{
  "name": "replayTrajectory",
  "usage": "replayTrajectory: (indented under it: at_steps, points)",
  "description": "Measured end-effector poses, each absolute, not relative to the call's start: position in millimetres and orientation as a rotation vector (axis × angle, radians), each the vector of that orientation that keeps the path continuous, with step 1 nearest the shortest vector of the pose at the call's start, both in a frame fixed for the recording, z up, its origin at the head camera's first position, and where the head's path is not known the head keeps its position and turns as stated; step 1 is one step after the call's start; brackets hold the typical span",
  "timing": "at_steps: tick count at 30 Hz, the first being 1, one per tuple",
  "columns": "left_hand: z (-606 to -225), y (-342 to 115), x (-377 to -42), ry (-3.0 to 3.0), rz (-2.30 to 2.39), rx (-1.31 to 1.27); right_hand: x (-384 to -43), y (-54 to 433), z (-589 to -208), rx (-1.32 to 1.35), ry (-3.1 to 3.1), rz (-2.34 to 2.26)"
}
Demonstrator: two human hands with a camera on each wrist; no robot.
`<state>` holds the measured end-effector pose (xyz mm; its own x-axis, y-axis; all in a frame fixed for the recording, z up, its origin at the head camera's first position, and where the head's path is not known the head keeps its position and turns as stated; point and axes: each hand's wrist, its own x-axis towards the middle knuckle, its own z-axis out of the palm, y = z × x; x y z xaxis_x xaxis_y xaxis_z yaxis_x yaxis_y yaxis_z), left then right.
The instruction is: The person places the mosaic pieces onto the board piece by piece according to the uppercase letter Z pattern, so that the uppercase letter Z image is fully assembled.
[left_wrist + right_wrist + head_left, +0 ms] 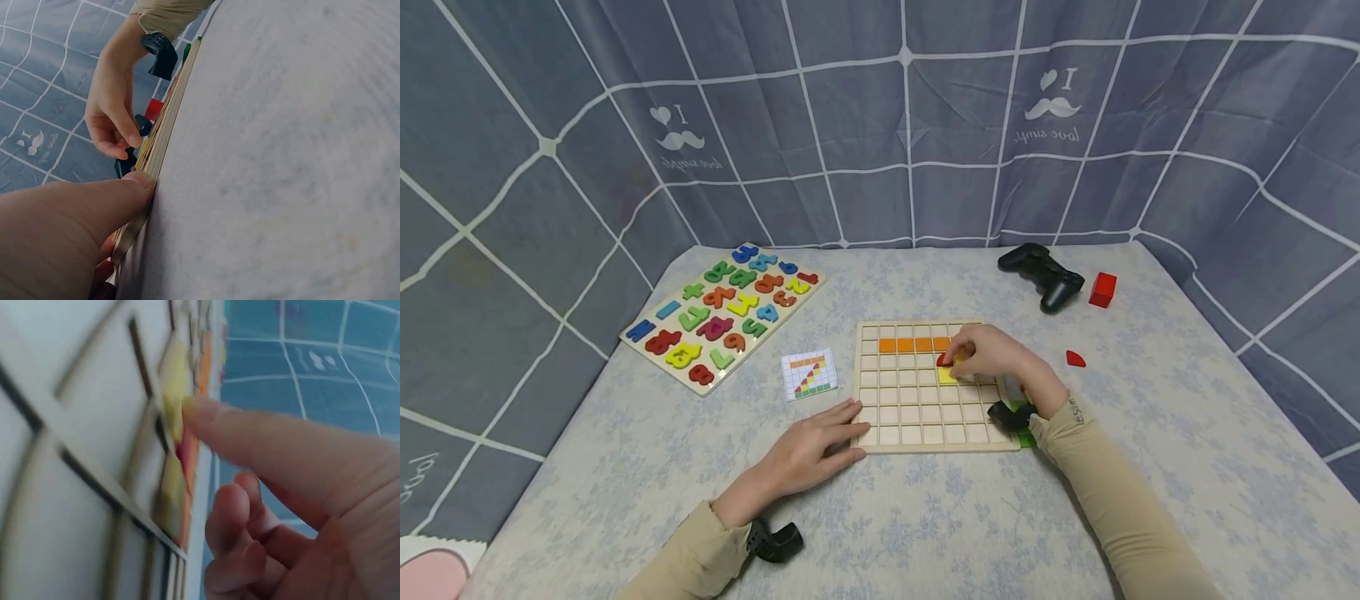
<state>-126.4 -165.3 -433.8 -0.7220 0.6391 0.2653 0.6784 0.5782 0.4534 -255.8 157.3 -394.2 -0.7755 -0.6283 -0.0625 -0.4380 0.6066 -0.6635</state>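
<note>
A wooden grid board lies on the table. My left hand rests at its left edge with fingers nearly straight; the thumb touches the board's side. Over the board's upper right my right hand hovers low. Its thumb touches near a yellow tile, while the other fingers are bent off the board. A red piece sits by those fingertips, with a yellow tile below it. Orange tiles fill part of an upper row.
Left of the board lies a pattern card, with a number puzzle board behind. A black game controller, a red block and a red quarter-round piece are at the right. Green pieces show beneath the right wrist.
</note>
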Motion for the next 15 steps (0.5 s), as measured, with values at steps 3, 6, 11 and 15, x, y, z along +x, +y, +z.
replayTrajectory:
  at_steps: [3,6,11,15]
  points:
    - [-434,-165,-126,-2.729,-0.835,-1.139,-259,168,-390,-0.808,2.454,-1.06]
    - [-434,-165,-126,-2.73,-0.834,-1.139,-262,183,-386,-0.786,2.311,-1.18]
    - [-434,-165,-127,-2.722,-0.83,-1.141,-267,211,-379,-0.748,2.224,-1.224]
    - [-434,-165,-127,-2.716,-0.835,-1.143,-267,231,-374,-0.718,2.211,-1.222]
